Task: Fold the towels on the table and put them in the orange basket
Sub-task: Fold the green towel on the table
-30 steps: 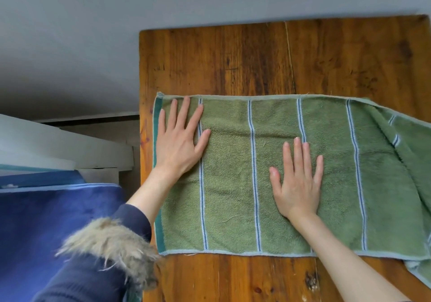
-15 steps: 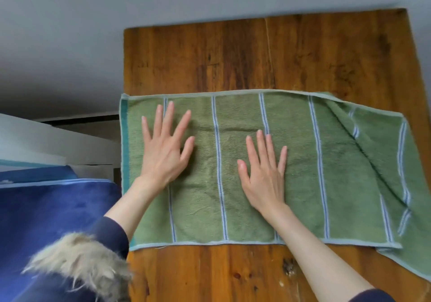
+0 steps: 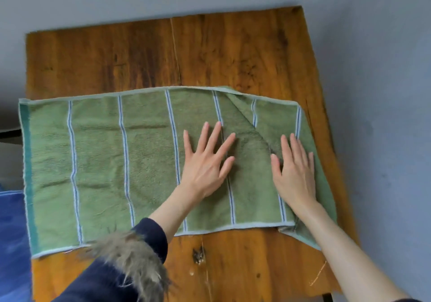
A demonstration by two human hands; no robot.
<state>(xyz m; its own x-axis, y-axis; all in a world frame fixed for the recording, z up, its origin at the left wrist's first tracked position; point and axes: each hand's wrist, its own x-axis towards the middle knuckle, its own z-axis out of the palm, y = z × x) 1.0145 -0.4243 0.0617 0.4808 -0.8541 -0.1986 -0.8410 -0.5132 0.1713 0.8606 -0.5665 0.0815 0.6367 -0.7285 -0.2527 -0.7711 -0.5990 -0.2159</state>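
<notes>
Towel: a green towel [image 3: 105, 161] with pale blue stripes lies spread lengthwise across the wooden desk [image 3: 163, 52], its left end reaching the desk's left edge and perhaps just past it.
Left hand: the left hand [image 3: 205, 159] lies flat on the cloth right of centre, fingers straight and fanned, pinching nothing.
Right hand: the right hand [image 3: 293, 168] is flat too, fingers straight and close together, pressing the right end of the towel.
Crease: a diagonal fold [image 3: 247, 117] runs between the hands, and the near right corner [image 3: 300, 234] looks doubled under, though the view there is too blurred to be sure.
Basket: no orange basket is in view; a blue cloth surface [image 3: 11, 243] sits at the near left.
Risk, crease: if the fold is made over the crooked end, the edges would likely mismatch and the wrinkle stay inside.
Risk, sliding: flat palms pushing sideways could drag the whole towel toward the left edge rather than smooth it.
Risk, sleeve: the fur cuff [image 3: 130, 255] overlaps the near hem and might catch it.
</notes>
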